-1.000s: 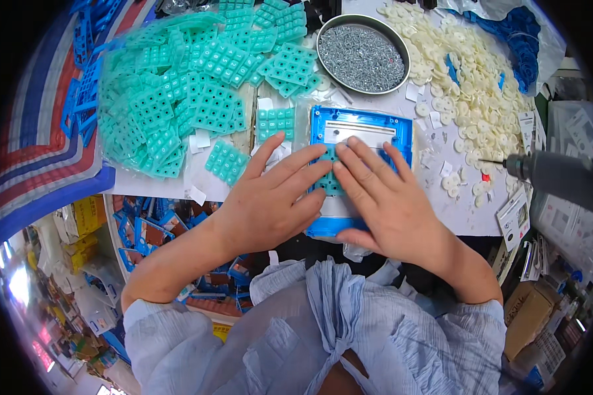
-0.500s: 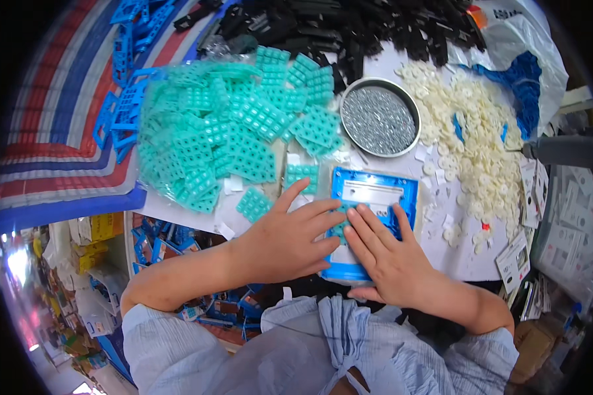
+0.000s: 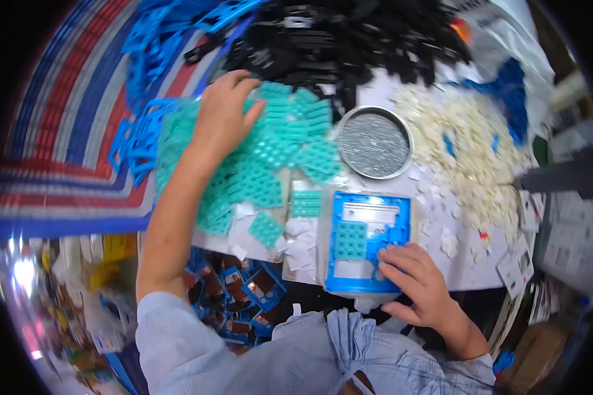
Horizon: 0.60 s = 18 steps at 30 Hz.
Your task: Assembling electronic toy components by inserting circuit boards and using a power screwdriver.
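White tbl point(image 3: 466, 268), blue casing point(image 3: 372, 241), partly under R fingers point(image 3: 407, 265)

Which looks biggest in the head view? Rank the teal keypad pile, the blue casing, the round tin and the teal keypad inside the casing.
1. Teal keypad pile, partly behind the left forearm
2. Blue casing, partly covered by the right hand
3. Round tin
4. Teal keypad inside the casing
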Available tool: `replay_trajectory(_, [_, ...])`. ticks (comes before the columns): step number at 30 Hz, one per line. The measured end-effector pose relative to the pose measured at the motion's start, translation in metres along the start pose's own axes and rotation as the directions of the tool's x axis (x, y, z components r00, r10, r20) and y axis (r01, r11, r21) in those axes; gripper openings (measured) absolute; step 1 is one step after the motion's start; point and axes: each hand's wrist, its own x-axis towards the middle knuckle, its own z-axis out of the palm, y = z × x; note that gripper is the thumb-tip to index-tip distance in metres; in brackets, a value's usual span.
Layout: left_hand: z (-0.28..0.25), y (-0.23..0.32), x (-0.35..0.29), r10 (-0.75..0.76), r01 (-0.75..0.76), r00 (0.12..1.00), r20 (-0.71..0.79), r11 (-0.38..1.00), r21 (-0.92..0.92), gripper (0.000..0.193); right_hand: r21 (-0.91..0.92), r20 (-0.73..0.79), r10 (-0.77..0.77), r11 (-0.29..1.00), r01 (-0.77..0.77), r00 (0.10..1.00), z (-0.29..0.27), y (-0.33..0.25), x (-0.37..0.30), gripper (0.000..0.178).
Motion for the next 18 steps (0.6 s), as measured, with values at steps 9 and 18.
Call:
replay_trajectory(9, [-0.021,0.132,0.046,0.359,-0.327,0.933,0.01,0.863,-0.386,0.031,0.371,-0.465,0.729,0.676,-0.637,0.502,0.071,-0.037,-0.2,0.016])
replay_trajectory(18, [-0.073,0.245,-0.002,0.793,-0.602,0.436,0.425,0.608,-0.517,0.05,0.72,-0.365,0.77,-0.123,-0.683,-0.523,0.325,-0.176,-0.411,0.025])
